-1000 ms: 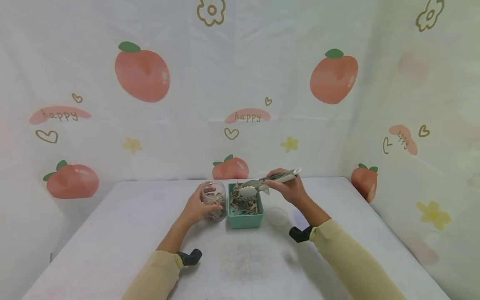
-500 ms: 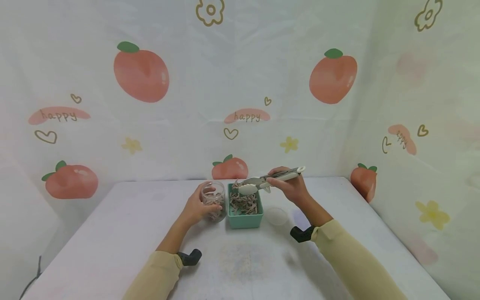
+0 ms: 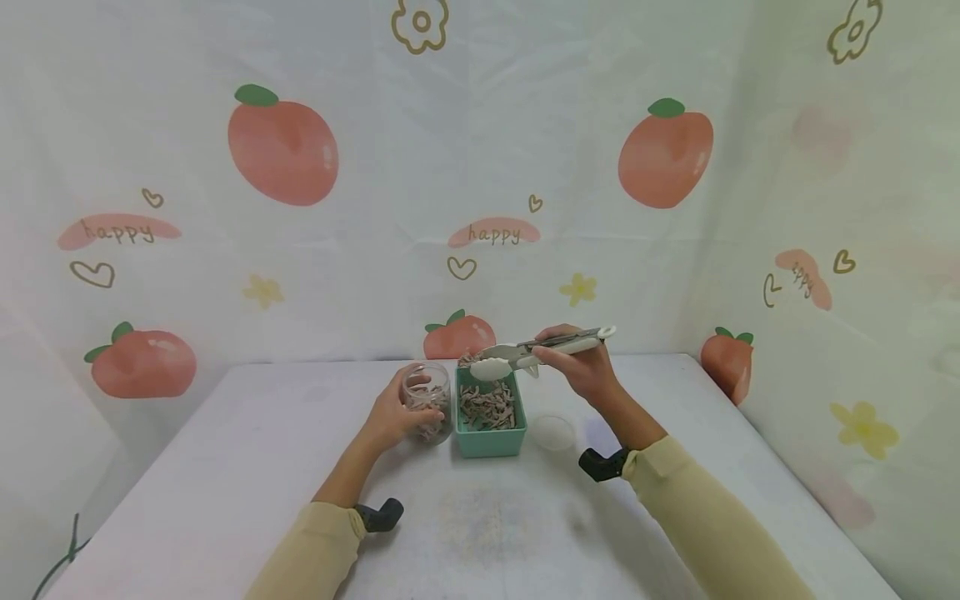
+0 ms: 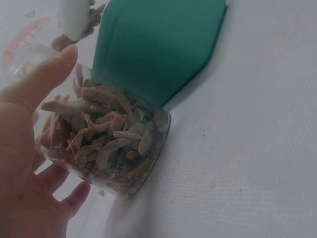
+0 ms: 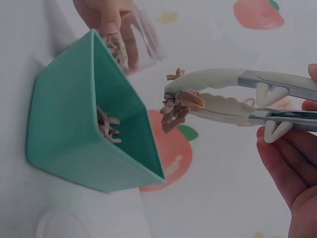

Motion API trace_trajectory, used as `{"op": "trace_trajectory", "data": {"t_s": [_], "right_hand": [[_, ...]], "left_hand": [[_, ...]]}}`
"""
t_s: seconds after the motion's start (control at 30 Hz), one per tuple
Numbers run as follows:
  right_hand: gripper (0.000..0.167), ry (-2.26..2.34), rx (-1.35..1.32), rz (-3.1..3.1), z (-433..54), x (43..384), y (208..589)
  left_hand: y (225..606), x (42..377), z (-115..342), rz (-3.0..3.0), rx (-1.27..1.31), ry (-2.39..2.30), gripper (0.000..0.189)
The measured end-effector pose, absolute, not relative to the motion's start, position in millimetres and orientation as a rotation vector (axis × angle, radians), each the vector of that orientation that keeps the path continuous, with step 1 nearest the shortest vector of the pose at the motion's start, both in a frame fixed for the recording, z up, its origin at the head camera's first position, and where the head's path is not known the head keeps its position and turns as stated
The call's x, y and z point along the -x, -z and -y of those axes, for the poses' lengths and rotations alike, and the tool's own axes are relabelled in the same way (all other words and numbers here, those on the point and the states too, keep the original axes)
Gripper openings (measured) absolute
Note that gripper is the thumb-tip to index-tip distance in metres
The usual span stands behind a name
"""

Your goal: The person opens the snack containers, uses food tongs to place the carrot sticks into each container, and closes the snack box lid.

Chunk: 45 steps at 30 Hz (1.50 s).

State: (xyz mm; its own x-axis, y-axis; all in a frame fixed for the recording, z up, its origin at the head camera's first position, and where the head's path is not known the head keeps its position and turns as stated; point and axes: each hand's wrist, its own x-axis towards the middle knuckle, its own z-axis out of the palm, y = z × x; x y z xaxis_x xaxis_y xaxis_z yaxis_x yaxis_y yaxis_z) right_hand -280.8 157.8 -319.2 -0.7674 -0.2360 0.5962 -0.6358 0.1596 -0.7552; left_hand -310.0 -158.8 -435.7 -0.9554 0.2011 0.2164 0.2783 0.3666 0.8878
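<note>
Lifting a small bunch of dried strips (image 3: 468,360), in the head view, the right hand (image 3: 583,367) pinches the white-and-grey tongs (image 3: 517,356). The tongs point to about 9 o'clock, with their tips at 12 o'clock of the green box (image 3: 491,443), up by its back edge. One second ago the tips were lower, over the heap of strips (image 3: 487,408) in the box. The left hand (image 3: 396,414) is curled round a clear jar (image 3: 441,393) at 9 o'clock, just beside the box. Jar and box have not moved. A clear round lid (image 3: 551,432) lies at 4 o'clock of the box on the white table (image 3: 187,467). More of a dark cord (image 3: 72,550) shows now at 8 o'clock.

In the left wrist view, lots of brown strips (image 4: 109,134) fill the jar. The box is at 1 o'clock of it, and one white tong end peeks in at 11 o'clock.

In the right wrist view, the tong tips squeeze the bunch, and bits stick out. They are at 3 o'clock of the box, apart from its rim. The jar is at 1 o'clock.
</note>
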Motion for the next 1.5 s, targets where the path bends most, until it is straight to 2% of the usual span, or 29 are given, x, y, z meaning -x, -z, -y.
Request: {"op": "trace_trajectory", "data": {"t_s": [0.63, 0.93, 1.3, 1.5], "right_hand": [[0.017, -1.772, -0.919, 2.024, -125, 281, 297], [0.015, -1.822, -0.979, 1.962, -110, 304, 315], [0.015, -1.867, -1.033, 1.890, -96, 305, 317], [0.016, -1.857, -0.979, 1.961, -93, 303, 317]], "left_hand": [[436, 310, 159, 2.550, 0.436, 1.645, 0.093], [435, 310, 159, 2.542, 0.456, 1.643, 0.093], [435, 310, 160, 2.551, 0.439, 1.642, 0.098], [435, 309, 160, 2.551, 0.436, 1.635, 0.092]]}}
